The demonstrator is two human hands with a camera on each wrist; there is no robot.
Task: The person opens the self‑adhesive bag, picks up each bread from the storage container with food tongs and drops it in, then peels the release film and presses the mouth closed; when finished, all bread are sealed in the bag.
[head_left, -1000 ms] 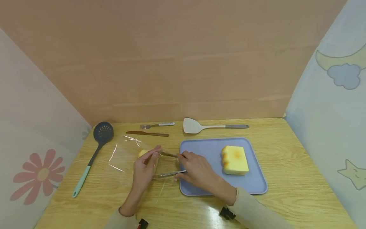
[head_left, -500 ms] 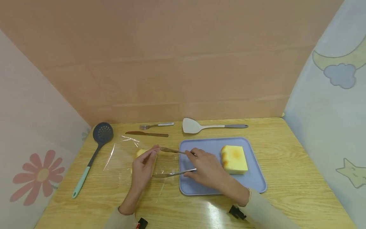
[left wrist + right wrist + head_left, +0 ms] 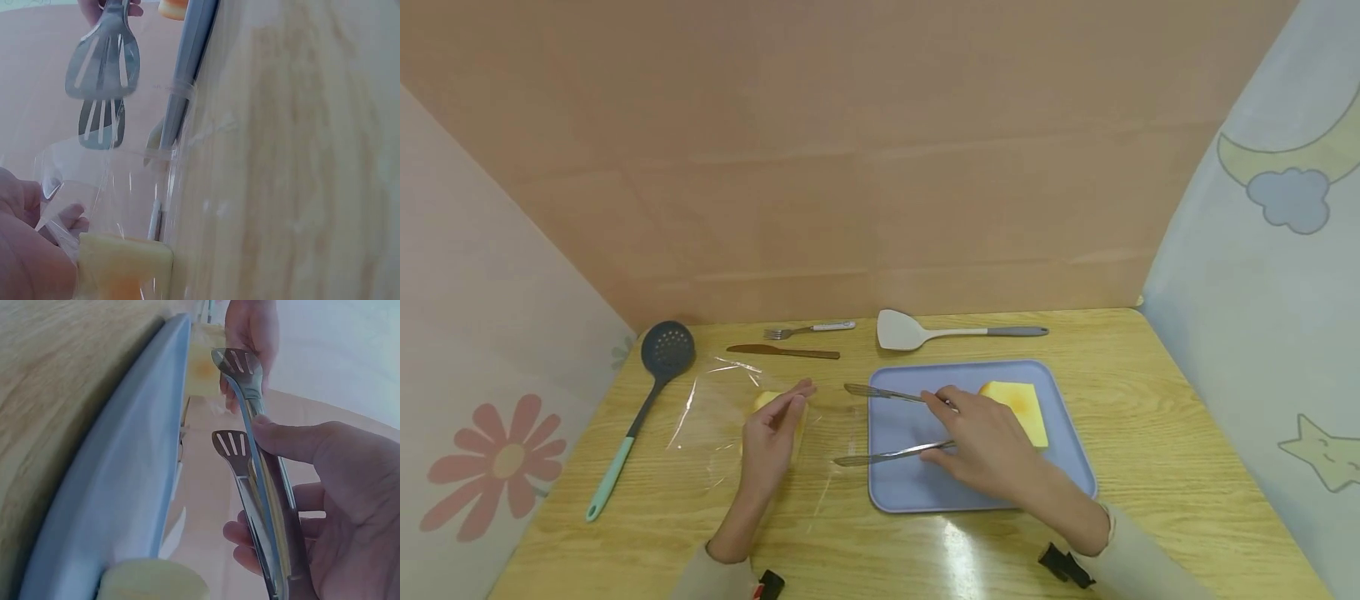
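Observation:
My right hand (image 3: 988, 437) holds metal tongs (image 3: 891, 456) by their arms, thumb on one arm and fingers on the other. The slotted tips stand wide apart with nothing between them, over the left edge of the blue tray (image 3: 917, 493). A piece of toast-like bread (image 3: 1028, 408) sits on that tray, partly behind my right hand. My left hand (image 3: 767, 454) pinches the film of a clear plastic bag (image 3: 700, 425) lying left of the tray. Inside the bag is another yellow bread piece (image 3: 125, 265), partly hidden by my left hand in the head view.
Behind the bag lie a fork (image 3: 808, 330) and a brown knife (image 3: 782, 351). A white spatula (image 3: 901, 331) with a grey handle rests behind the tray. On the far left is a dark skimmer (image 3: 667, 350) with a mint handle. A brown partition (image 3: 865, 208) closes the table's back.
My right hand has drawn the tongs to the right, away from the bag, so their tips are now out from my left hand. The left hand stays nearly in place.

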